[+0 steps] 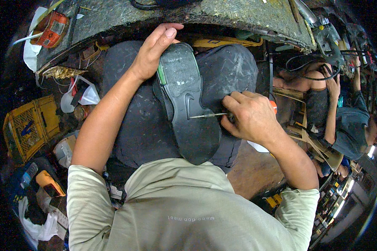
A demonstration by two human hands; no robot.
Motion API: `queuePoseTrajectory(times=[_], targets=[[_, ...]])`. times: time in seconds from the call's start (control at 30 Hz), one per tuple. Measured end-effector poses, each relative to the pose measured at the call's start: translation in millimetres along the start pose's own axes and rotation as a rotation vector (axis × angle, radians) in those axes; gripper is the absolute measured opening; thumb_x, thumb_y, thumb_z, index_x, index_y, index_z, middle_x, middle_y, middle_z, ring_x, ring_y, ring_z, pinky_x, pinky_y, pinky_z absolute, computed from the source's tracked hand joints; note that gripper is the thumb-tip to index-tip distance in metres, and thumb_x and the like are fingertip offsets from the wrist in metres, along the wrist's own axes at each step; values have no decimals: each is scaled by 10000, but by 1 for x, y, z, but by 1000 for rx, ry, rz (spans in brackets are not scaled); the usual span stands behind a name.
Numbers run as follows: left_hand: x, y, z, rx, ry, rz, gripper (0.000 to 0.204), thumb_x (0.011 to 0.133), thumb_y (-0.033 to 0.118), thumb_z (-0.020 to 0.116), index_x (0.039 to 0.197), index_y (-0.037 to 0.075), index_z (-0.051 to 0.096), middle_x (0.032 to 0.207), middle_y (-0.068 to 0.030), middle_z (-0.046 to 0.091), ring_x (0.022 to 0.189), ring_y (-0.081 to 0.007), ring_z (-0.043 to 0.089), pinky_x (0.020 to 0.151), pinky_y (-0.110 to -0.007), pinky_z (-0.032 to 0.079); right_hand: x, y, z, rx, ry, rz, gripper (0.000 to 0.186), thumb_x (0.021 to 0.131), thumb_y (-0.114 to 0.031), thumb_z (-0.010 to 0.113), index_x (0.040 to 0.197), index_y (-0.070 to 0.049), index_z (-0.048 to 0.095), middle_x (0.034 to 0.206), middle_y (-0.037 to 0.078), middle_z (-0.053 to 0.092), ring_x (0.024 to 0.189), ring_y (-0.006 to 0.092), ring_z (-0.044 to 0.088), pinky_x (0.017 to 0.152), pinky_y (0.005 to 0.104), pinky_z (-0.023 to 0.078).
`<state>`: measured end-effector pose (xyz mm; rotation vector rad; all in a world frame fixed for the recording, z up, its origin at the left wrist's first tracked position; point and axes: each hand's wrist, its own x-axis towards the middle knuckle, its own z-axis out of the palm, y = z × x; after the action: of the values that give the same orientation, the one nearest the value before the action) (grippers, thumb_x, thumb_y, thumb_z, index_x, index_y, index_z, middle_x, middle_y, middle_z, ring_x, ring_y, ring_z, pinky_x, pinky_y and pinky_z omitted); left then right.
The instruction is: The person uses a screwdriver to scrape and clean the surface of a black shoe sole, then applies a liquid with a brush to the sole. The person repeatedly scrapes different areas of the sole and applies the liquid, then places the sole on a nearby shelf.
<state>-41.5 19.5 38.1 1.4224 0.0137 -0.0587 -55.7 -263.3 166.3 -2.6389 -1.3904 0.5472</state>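
Note:
A black shoe sole (197,140) lies face up across my dark-trousered thighs, its narrower upper end textured and green-edged. My left hand (151,56) grips that end from the left side, fingertips curving over the top. My right hand (247,115) is closed on a thin metal tool (209,114) with an orange handle end showing beyond my knuckles. The tool's bent tip rests on the sole's middle, beside a curved groove. Part of the handle is hidden inside my fist.
A worn workbench (222,14) spans the top, with an orange container (48,29) at its left. A yellow crate (27,127) and loose clutter sit on the left. At right, a co-worker (343,125) sits by a wooden chair, near cables and machinery.

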Motion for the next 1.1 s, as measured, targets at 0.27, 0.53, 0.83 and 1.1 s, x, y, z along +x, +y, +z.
queuePoseTrajectory(times=[0.27,0.53,0.83,1.1], targets=[[3,-4,-2,38,-8,-2,625,1037,570,449,1398,69,549,1099,-92,663,1030,-161,632,936,-296,479,1,1,4,7,14,53,256,790,-256,746,902,-72,609,825,133,669,788,347,702,681,470,576],[3,-8,-4,66,-15,-1,646,1029,595,432,1422,92,535,1115,-105,679,1052,-174,644,943,-307,485,1,1,4,-9,0,17,258,784,-257,747,921,-79,621,845,120,673,782,330,703,677,459,583],[2,-6,-1,-15,5,0,587,1054,530,484,1351,33,581,1097,-62,620,1015,-150,608,947,-296,468,-1,3,5,-15,-5,-17,282,770,-274,762,928,-83,627,879,109,679,795,319,700,683,448,585],[2,-4,-2,-7,7,-19,574,1056,525,483,1350,41,579,1075,-66,641,1001,-140,613,930,-284,471,0,4,10,11,63,5,252,754,-213,762,887,-74,601,804,102,624,752,314,661,661,442,540]])
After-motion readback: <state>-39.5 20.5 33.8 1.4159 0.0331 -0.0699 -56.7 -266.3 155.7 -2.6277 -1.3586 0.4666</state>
